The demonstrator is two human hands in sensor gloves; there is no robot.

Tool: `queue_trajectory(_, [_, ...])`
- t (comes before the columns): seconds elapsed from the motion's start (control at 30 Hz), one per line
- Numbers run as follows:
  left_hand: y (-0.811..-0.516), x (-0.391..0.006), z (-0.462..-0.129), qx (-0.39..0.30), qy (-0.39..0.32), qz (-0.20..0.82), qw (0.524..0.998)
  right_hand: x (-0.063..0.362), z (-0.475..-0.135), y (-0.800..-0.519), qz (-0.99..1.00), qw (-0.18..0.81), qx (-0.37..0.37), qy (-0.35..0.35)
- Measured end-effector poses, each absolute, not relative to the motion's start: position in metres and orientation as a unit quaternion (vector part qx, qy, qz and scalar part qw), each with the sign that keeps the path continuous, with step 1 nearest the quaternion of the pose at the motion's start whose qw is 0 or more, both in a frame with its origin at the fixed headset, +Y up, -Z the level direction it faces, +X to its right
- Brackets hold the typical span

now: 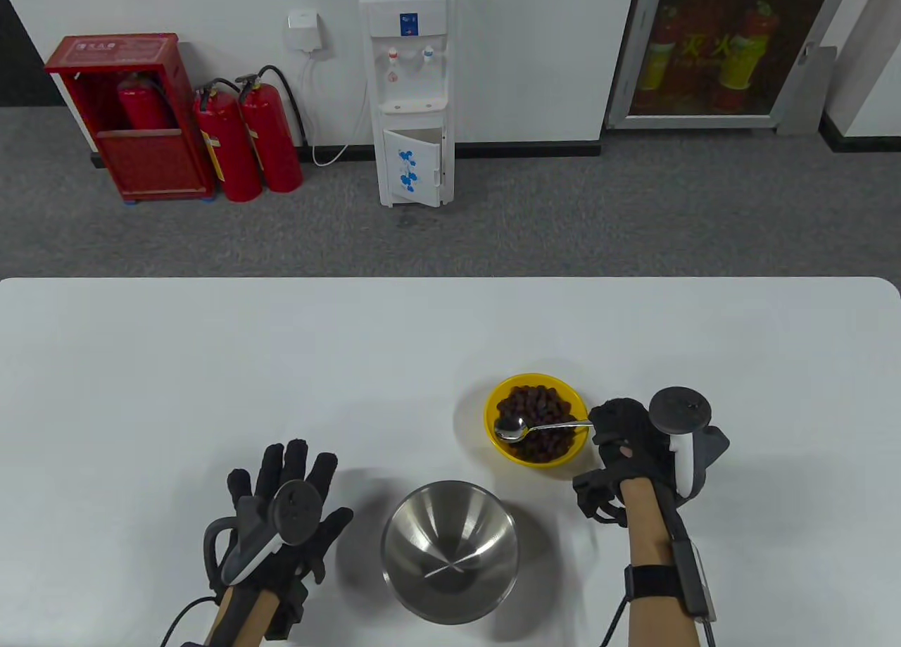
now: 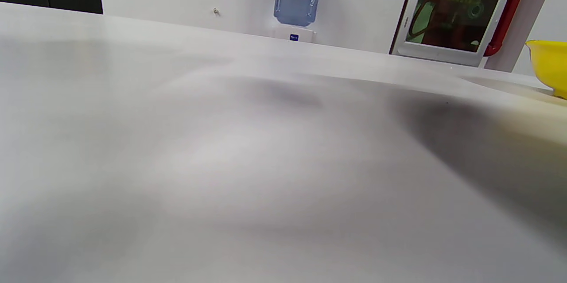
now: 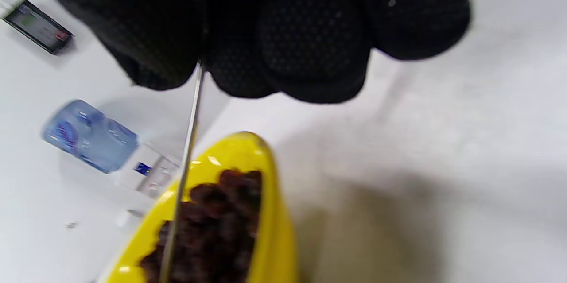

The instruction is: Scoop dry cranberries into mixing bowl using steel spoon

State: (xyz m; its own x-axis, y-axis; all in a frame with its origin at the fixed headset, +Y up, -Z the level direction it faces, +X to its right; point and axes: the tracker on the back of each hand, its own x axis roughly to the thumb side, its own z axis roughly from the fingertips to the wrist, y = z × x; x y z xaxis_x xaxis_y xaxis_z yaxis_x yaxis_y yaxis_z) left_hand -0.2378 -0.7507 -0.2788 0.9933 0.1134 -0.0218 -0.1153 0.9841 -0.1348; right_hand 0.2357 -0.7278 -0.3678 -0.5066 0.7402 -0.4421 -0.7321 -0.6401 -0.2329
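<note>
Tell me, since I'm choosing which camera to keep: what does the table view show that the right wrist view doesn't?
Only the table view shows the steel mixing bowl, the left hand resting open on the table, and the spoon's empty bowl end. Only the right wrist view shows the fingertips pinching the handle up close. Both show the yellow bowl of cranberries, the steel spoon and the right hand.

Bare white table [image 1: 211,365] extends across the far and left portions, open to passage. The yellow bowl [image 1: 536,419] and steel mixing bowl [image 1: 450,550] stand near each other at centre-right with a narrow strip of table between them. The left hand [image 1: 281,520] lies flat just left of the mixing bowl, the right hand [image 1: 633,443] just right of the yellow bowl, its spoon [image 1: 535,429] spanning that bowl.
</note>
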Motion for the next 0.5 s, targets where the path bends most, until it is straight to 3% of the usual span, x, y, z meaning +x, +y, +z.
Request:
queue_trajectory(0.2, [-0.751, -0.236, -0.278, -0.071, 0.004, 0.055, 0.996, 0.223, -0.359, -0.716, 0.832, 0.520, -0.191, 0.028])
queue_trajectory(0.33, [-0.752, -0.235, -0.278, -0.072, 0.004, 0.056, 0.996, 0.213, -0.353, -0.718, 0.846, 0.503, -0.168, 0.058])
queue_trajectory(0.5, [-0.753, -0.234, -0.278, -0.074, 0.001, 0.061, 0.995, 0.210, -0.339, -0.713, 0.869, 0.477, -0.129, 0.018])
